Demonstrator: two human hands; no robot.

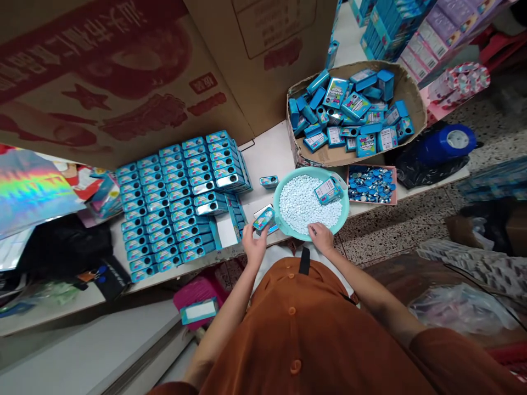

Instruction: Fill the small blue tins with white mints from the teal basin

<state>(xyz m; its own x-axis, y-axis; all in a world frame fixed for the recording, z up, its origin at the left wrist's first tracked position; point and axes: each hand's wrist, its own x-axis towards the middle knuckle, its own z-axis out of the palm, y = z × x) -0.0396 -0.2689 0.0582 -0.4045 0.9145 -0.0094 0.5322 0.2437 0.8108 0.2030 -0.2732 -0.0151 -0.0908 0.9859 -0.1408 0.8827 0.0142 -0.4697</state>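
Observation:
My left hand (254, 244) grips a small blue candy tin (263, 218) between thumb and fingers, at the left side of a mint-green bowl (346, 203). White candies (298, 202) cover the inside of the bowl. Another blue tin (328, 190) lies on the candies at the right. Over the bowl's near rim, my right hand (321, 238) has its fingers pressed together by the candies; what they hold, if anything, is hidden. Behind the bowl's left edge, a single tin (269, 181) rests on the table.
Stacked rows of tins (173, 203) fill the table's left. A cut-down cardboard box (418, 123) of loose tins stands behind the bowl, with a pink tray (394, 186) of blue and silver caps to the right. Large cartons (230, 71) rise at the back.

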